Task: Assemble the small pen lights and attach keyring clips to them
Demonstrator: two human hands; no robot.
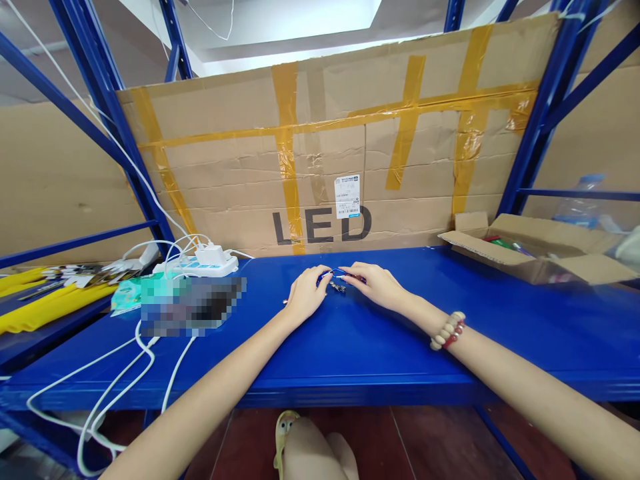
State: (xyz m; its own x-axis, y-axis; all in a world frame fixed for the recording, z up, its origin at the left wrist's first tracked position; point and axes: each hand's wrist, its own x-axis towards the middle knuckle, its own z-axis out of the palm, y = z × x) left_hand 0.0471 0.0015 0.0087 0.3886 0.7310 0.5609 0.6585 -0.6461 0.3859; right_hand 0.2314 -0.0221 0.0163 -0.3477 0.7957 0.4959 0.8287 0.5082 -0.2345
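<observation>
- Left hand (307, 293): lowered over the surface, fingers curled toward the centre. Its grip is drawn together, thumb toward forefinger, pinching one end of a thin dark piece (341, 272).
- Right hand (376, 284): opposite the left and near it. Its grip is likewise closed, with the fingertips pinching the other end of the same piece.
- Thin dark piece: located between the two sets of fingertips, over the middle of the surface. Too small to identify further.
- Small shiny metallic cluster (339, 287): between the hands, just on the wearer's side of the thin dark piece. Whether the two are joined cannot be told.
- Beaded bracelet (445, 331): worn on the right wrist, pale beads with a red strand alongside.
- Surface (360, 347): blue metal, set within a blue rack frame.
- Cardboard panel (235, 193): upright along the rear edge, printed "LED", crossed by brown tape and bearing a white shipping label (347, 197).
- White power strip (220, 268): at the rear left, with a plug fitted and white cables (145, 353) running about it. A pixelated area lies in front, its contents unreadable.
- Open cardboard box (505, 259): at the rear right, flaps spread, small coloured items inside.
</observation>
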